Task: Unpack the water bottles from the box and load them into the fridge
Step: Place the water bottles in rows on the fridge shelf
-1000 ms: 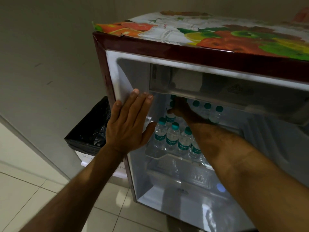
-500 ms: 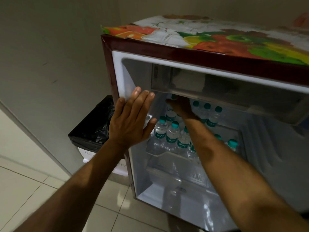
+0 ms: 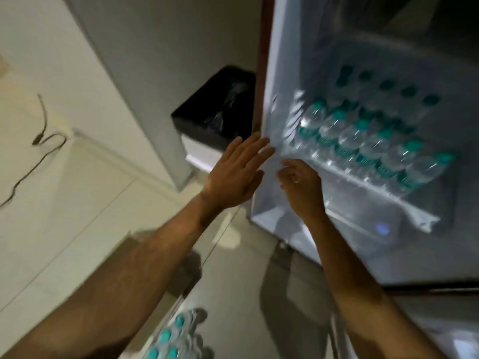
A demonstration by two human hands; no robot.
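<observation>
Bottles (image 3: 363, 141) blurred on fridge (image 3: 269, 73) shelf; left hand (image 3: 233, 172) grip flat, right hand (image 3: 302, 182) grip loose, empty.

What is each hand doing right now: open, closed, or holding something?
Left hand: open, fingers straight, at the fridge edge.
Right hand: loosely curled, holding nothing.

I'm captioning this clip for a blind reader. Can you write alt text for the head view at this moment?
Both hands are empty at an open fridge: the left hand is flat by its left edge, the right hand loosely curled below a shelf of water bottles. More bottles wait on the floor below; a black bin stands beside the fridge.
</observation>
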